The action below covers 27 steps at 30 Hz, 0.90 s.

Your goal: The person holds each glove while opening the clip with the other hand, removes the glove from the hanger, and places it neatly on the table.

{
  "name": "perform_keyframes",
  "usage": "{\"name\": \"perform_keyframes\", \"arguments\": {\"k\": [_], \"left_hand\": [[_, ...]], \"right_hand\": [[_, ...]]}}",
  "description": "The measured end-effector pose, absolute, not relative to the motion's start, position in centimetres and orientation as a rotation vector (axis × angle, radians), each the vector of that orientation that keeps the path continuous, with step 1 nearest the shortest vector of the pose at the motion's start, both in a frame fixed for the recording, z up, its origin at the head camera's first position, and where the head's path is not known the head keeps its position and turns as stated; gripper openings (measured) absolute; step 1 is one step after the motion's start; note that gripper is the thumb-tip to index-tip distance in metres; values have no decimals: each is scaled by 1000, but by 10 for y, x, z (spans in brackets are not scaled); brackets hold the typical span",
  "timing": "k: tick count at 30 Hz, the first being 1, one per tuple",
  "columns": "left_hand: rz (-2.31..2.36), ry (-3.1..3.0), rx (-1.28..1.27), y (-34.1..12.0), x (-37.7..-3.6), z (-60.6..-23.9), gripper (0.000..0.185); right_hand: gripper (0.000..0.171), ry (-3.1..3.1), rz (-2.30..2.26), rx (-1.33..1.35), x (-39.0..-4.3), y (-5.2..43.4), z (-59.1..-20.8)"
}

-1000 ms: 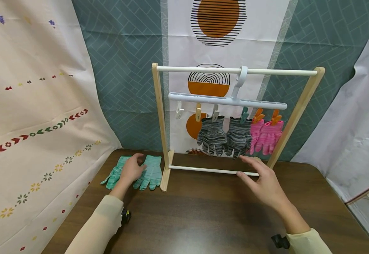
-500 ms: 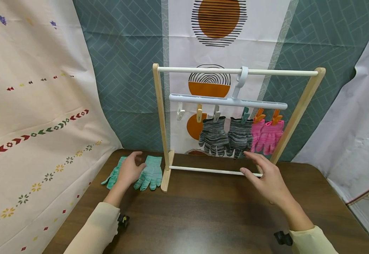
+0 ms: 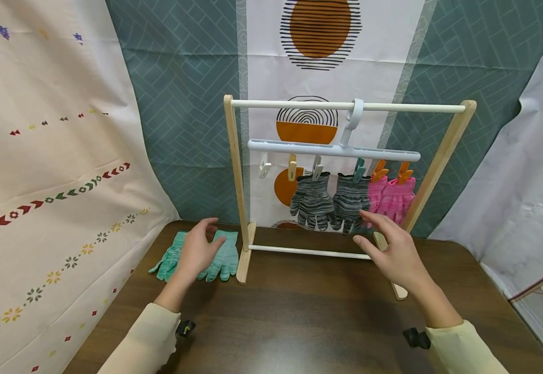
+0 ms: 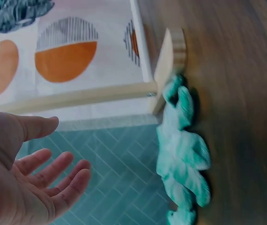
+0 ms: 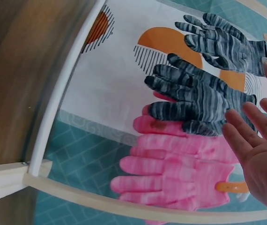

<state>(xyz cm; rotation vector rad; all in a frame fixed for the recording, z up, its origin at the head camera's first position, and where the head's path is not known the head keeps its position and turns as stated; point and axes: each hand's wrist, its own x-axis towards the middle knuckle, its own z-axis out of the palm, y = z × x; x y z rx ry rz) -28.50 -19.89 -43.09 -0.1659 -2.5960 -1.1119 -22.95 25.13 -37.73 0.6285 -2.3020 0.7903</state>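
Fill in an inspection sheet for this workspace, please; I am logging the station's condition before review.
Surface: dark brown wooden table, bare in front.
Job's things: pair of teal knit gloves flat on the table beside the rack's left foot; light wooden drying rack with white rails.
Clutter: white clip hanger holding two grey striped gloves and two pink gloves; two clips hold nothing.
Grippers: left hand open over the teal gloves; right hand open by the hanging gloves, holding nothing.
Cables: nothing seen.
Surroundings: patterned cloth backdrops.
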Motion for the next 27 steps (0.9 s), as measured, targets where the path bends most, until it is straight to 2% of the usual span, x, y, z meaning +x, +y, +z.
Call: {"name": "perform_keyframes", "arguments": {"k": [13, 27], "left_hand": [[-1171, -2533, -256, -164, -272, -409, 56], [-1379, -2340, -487, -121, -277, -390, 54]], "right_hand": [[63, -2287, 801, 665, -242, 242, -354], [62, -2264, 917, 684, -254, 223, -331]]}}
